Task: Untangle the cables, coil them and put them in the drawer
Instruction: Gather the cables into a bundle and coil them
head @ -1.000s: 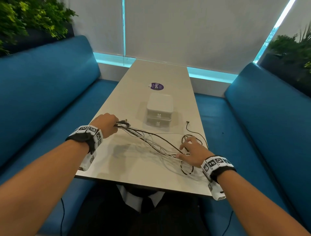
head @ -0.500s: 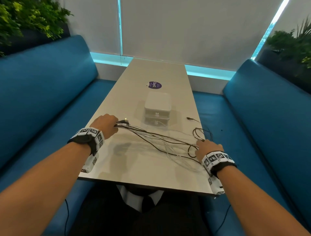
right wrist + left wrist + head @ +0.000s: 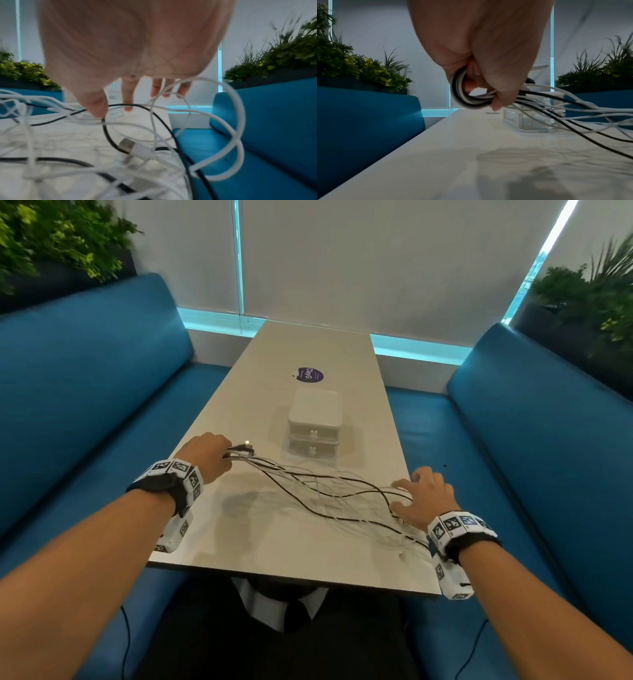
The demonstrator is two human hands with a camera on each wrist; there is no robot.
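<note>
Cables point(image 3: 329, 491), black and white mixed, lie strung across the near half of the surface point(image 3: 274, 549) from left to right, still tangled. Left hand point(image 3: 205, 455) grips one bundled end in a curled fist, a small loop of black and white strands inside the fingers in the left wrist view, plug tips poking out toward the far side. Right hand point(image 3: 424, 496) is spread wide over the loose mess at the near right, fingers splayed, gripping nothing; half a second ago it was bunched over the strands, so it has let go and seems to be reaching for a fresh hold. A white USB plug point(image 3: 137, 147) lies under it. Judgement: untangling barely started, no coil finished. Drawer unit point(image 3: 314, 422), two drawers, both closed, sits just far of the cables, mid-surface. Some loops hang past the right edge over the blue bench point(image 3: 240, 148); they could slip off. Far half of the surface has open room, only a purple sticker point(image 3: 310, 375) there.
</note>
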